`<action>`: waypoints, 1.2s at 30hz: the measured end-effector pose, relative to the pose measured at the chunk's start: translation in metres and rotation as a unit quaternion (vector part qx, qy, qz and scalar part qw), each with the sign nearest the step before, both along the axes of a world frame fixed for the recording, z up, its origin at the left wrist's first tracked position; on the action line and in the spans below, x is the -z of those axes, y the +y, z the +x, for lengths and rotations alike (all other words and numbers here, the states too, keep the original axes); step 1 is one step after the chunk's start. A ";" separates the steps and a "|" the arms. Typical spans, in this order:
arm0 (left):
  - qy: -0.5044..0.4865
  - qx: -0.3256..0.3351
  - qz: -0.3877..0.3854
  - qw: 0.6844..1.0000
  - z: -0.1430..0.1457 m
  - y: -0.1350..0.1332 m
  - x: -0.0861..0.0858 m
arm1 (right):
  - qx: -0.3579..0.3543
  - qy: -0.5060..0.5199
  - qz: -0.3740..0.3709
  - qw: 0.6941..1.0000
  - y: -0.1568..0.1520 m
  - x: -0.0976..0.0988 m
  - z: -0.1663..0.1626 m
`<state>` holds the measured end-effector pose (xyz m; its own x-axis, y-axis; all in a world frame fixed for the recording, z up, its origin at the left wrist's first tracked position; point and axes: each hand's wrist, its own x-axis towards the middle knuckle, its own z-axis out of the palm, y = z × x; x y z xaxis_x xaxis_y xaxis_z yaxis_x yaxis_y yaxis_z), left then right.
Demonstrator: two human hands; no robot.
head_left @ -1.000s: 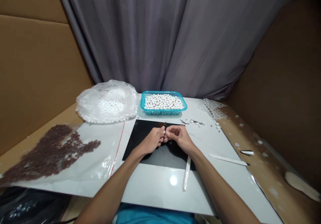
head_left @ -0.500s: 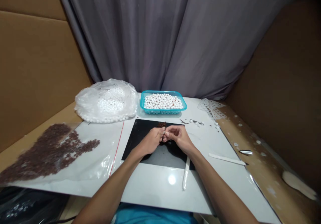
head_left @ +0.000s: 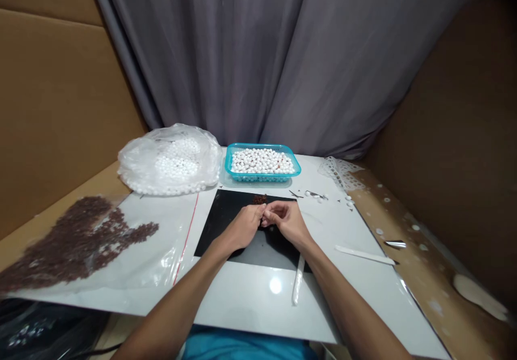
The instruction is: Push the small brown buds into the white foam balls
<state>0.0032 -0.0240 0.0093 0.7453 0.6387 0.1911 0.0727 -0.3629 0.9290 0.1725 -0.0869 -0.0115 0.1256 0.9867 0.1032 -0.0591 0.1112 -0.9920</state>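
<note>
My left hand [head_left: 247, 225] and my right hand [head_left: 286, 220] meet fingertip to fingertip above a black sheet [head_left: 214, 225]. Both are closed in a pinch, and whatever small thing sits between the fingers is mostly hidden by them. Just beyond the fingertips, a little pile of reddish-brown bits [head_left: 259, 199] lies on the sheet's far part. Behind it stands a turquoise basket [head_left: 263, 178] filled with small white balls [head_left: 262, 161].
Left of the basket sits a clear bag of white balls [head_left: 173, 161]; nearer lies a clear bag of brown bits [head_left: 81, 241]. White strips [head_left: 298, 282] [head_left: 363, 255], a metal cone [head_left: 395, 244] and small dark pieces [head_left: 297, 193] lie to the right. A grey curtain [head_left: 242, 53] hangs behind.
Both hands stay together over the black sheet, with only slight finger movement. The whole view has shifted a little.
</note>
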 end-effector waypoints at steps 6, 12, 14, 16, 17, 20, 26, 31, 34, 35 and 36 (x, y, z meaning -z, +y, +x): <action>-0.058 -0.069 -0.106 0.990 0.011 -0.007 0.006 | -0.017 0.033 0.019 0.999 0.000 -0.015 0.002; -0.122 -0.096 -0.246 0.957 0.016 -0.007 0.011 | -0.007 0.059 0.011 0.998 0.000 -0.017 0.014; -0.142 -0.093 -0.302 0.938 0.014 -0.004 0.008 | 0.032 0.079 0.016 0.996 0.007 -0.015 0.025; -0.175 -0.071 -0.363 0.912 0.010 0.001 0.002 | 0.079 0.105 0.027 0.991 0.020 -0.013 0.042; -0.199 -0.055 -0.393 0.896 0.008 0.003 0.000 | 0.102 0.118 0.033 0.987 0.028 -0.013 0.052; -0.282 -0.024 -0.461 0.841 0.000 0.008 -0.008 | 0.183 0.162 0.029 0.969 0.055 -0.012 0.083; -0.373 -0.042 -0.495 0.784 -0.007 0.013 -0.009 | 0.194 0.163 0.030 0.967 0.084 -0.018 0.113; -0.386 -0.072 -0.509 0.766 -0.007 0.014 -0.004 | 0.196 0.163 0.039 0.966 0.075 -0.025 0.106; -0.384 -0.097 -0.519 0.758 -0.008 0.016 -0.002 | 0.173 0.115 0.029 0.978 0.059 -0.023 0.094; -0.385 -0.105 -0.523 0.753 -0.009 0.017 -0.001 | 0.159 0.082 0.024 0.984 0.054 -0.020 0.089; -0.387 -0.112 -0.527 0.748 -0.009 0.018 0.000 | 0.145 0.041 0.021 0.988 0.050 -0.017 0.085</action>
<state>-0.0060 -0.0062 0.0094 0.5239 0.8310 -0.1868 -0.6858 0.5416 0.4862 0.2571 -0.0371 0.0051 0.4117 0.9033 0.1205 -0.0986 0.1756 -0.9795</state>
